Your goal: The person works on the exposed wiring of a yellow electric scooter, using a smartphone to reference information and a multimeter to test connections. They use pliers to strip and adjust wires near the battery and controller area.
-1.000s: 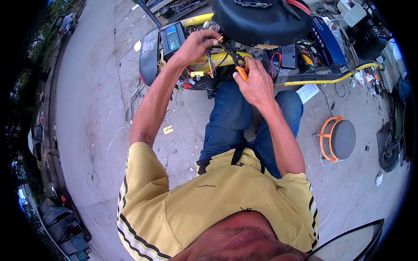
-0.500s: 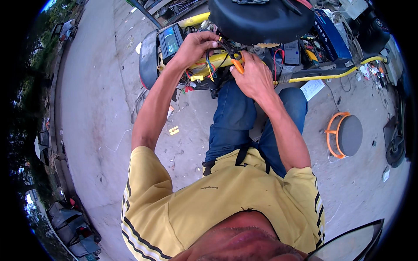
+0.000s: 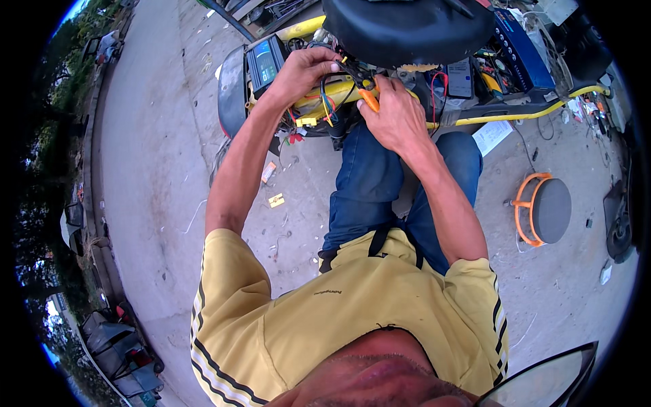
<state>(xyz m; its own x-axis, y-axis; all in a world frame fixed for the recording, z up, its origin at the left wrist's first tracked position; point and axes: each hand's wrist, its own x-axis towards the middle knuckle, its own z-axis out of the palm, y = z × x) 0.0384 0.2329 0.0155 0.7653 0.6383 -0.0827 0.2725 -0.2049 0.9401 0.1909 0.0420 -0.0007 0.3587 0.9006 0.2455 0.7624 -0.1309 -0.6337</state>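
Observation:
My left hand is closed, thumb and forefinger pinching a thin wire with a yellow bit on it, over the open middle of a yellow-framed vehicle. My right hand is wrapped round orange-handled pliers. Their dark jaws point up and left toward the left fingertips; whether they bite on the wire is too small to tell. Below the left hand hang coloured wires and a yellow connector. A black seat stands just beyond both hands.
A black box with a lit display rests left of my left hand. To the right lie a phone-like device, red leads and a blue carton. An orange-framed stool and a paper sheet are on the littered ground.
The view has shifted slightly. Both hands keep nearly the same place and grip, and the pliers stay beside the left fingertips.

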